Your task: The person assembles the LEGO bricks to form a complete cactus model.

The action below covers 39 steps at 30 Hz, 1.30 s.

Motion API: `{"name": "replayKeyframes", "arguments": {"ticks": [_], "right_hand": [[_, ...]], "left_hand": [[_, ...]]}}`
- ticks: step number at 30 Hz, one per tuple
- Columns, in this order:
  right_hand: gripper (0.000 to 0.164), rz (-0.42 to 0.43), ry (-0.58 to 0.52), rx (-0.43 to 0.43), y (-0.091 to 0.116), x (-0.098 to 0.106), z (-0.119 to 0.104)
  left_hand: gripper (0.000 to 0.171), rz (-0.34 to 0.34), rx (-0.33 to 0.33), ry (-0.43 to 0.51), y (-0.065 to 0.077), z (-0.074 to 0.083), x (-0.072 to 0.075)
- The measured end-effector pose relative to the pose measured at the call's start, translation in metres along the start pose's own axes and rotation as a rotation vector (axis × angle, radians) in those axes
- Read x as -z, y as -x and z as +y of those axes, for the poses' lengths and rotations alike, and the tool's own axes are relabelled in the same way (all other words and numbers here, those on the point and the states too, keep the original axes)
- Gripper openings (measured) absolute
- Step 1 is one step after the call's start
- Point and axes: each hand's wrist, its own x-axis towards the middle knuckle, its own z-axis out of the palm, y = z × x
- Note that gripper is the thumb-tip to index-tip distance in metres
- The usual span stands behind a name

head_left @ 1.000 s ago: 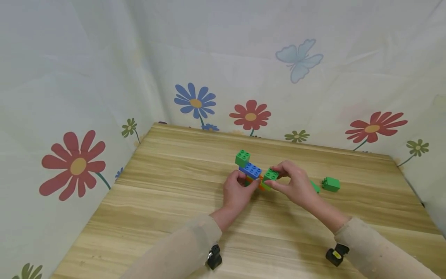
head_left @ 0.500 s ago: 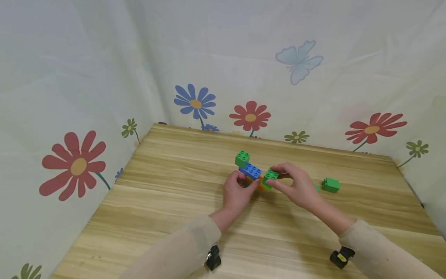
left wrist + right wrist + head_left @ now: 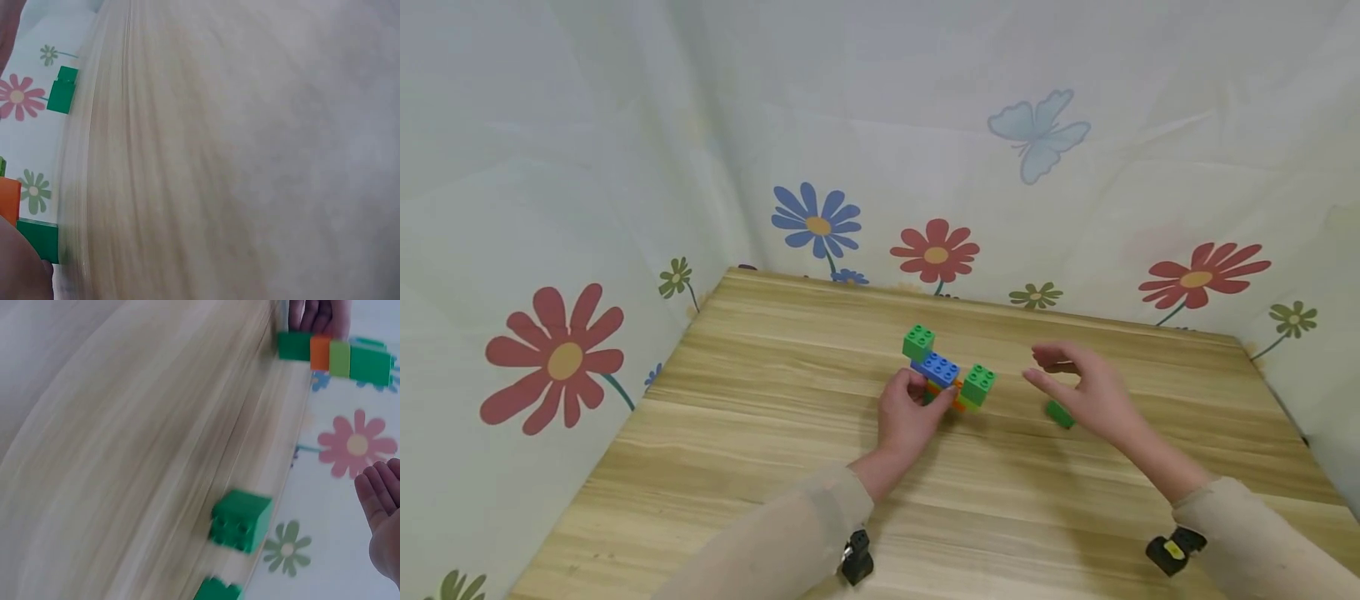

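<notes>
My left hand (image 3: 906,412) grips a toy brick build by its lower part. On top of the build lies a blue brick (image 3: 936,368), with a green brick (image 3: 919,342) raised at its far left end. Another green brick (image 3: 979,384) sits at the right end, above a lime brick (image 3: 339,358). Below these, the right wrist view shows an orange brick (image 3: 319,352) and a bottom green brick (image 3: 294,345). My right hand (image 3: 1090,392) is held in the air right of the build, fingers and thumb apart, holding nothing. A loose green brick (image 3: 1060,414) lies beneath it.
Two loose green bricks show in the right wrist view, a nearer one (image 3: 240,520) and a partly cut-off one (image 3: 217,590). My right hand hides one of them in the head view. The wooden table (image 3: 760,367) ends against a flower-printed curtain (image 3: 880,125).
My right hand has let go of the right-end green brick and moved away to the right, over the loose bricks. That brick stays on the build. My left hand keeps its grip.
</notes>
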Motion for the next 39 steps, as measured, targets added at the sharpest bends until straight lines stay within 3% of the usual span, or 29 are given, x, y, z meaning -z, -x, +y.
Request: {"name": "replayKeyframes", "arguments": {"ticks": [9, 23, 34, 39], "right_hand": [[0.050, -0.076, 0.053, -0.083, 0.011, 0.014, 0.022], [0.072, -0.185, 0.228, -0.090, 0.026, 0.020, 0.047], [0.067, -0.215, 0.249, -0.102, 0.030, 0.016, 0.057], [0.056, -0.196, 0.245, -0.071, 0.032, 0.013, 0.063]], "left_hand": [[0.034, -0.001, 0.003, -0.011, 0.000, 0.000, 0.001], [0.034, 0.001, -0.001, -0.008, -0.001, 0.001, 0.001], [0.035, -0.003, 0.013, -0.015, -0.001, 0.001, 0.001], [0.035, -0.003, 0.019, -0.009, -0.001, 0.002, 0.001]]}}
